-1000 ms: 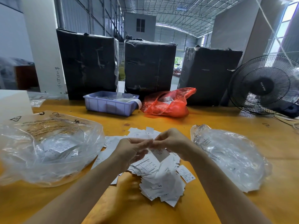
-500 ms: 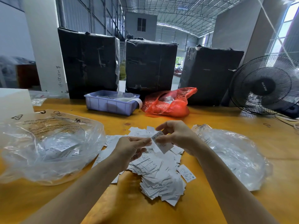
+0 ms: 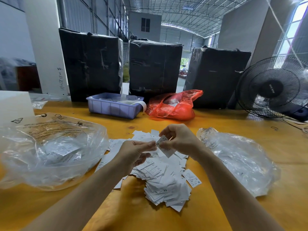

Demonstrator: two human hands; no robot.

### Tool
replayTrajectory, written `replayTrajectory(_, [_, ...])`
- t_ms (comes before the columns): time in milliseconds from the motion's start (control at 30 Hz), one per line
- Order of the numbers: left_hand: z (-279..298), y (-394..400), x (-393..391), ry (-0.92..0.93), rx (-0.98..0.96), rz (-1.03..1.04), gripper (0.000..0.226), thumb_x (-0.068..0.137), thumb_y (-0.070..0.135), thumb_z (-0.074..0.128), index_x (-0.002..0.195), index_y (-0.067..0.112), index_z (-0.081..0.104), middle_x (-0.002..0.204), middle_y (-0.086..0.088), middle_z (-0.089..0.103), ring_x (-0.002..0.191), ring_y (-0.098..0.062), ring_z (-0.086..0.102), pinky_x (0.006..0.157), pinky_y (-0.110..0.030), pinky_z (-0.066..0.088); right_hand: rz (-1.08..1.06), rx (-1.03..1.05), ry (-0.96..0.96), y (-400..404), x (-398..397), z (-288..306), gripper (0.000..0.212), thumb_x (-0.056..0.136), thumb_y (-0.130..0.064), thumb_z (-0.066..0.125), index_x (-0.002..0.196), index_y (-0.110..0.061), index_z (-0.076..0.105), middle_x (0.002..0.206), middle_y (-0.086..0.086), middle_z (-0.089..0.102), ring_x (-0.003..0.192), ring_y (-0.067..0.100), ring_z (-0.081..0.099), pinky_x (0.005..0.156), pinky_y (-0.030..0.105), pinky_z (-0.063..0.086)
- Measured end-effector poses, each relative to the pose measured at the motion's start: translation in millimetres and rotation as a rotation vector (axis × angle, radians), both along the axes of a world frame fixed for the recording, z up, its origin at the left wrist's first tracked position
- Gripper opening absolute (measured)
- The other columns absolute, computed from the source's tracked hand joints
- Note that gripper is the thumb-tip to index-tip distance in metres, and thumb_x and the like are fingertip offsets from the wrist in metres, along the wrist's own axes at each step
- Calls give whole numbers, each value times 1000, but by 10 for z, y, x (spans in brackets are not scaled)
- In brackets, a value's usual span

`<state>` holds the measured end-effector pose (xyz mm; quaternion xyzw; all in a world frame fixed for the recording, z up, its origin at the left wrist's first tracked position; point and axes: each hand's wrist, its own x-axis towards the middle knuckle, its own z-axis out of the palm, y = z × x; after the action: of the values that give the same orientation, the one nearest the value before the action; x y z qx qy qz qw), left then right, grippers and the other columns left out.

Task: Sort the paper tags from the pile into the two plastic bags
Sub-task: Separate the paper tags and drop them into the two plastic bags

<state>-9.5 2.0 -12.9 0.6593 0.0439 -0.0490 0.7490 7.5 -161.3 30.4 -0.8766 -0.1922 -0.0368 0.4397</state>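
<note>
Paper tags [image 3: 160, 182] are heaped on the table [image 3: 225, 124] under both hands, between the two plastic bags [image 3: 50, 152]. One tag [image 3: 165, 148] is pinched above the pile by the right hand [image 3: 180, 139], while a few tags are gripped by the left hand [image 3: 135, 152] just beside it.

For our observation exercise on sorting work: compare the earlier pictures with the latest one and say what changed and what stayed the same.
The right hand has risen slightly off the pile of white paper tags, lifting one white paper tag pinched in its fingers; a second ago both hands met low over the pile. The left hand stays beside it, fingertips at the tag's edge. Both clear plastic bags lie unmoved.
</note>
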Motion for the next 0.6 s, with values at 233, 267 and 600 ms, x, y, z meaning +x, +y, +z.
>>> replayTrajectory(233, [3, -1, 1, 6, 13, -30, 27, 62, 28, 77, 79, 8, 74, 81, -6, 75, 63, -12, 60, 54, -21, 44, -13, -24, -65, -5, 25, -17, 26, 75, -2, 76, 98, -7, 65, 93, 13, 67, 82, 22, 64, 71, 34, 56])
replayTrajectory(267, [5, -1, 1, 7, 14, -34, 25, 63, 28, 77, 79, 8, 75, 80, -6, 75, 62, -12, 60, 54, -20, 44, -14, -28, -71, -5, 29, -17, 26, 75, -2, 75, 98, -7, 65, 92, 13, 67, 82, 22, 65, 71, 33, 57])
replayTrajectory(600, [0, 14, 8, 6, 23, -28, 13, 74, 23, 75, 75, 9, 75, 79, -4, 75, 59, -11, 60, 51, -19, 45, 18, -33, -10, -17, 29, -8, 28, 74, 1, 76, 98, -8, 65, 93, 11, 66, 80, 19, 64, 68, 27, 58])
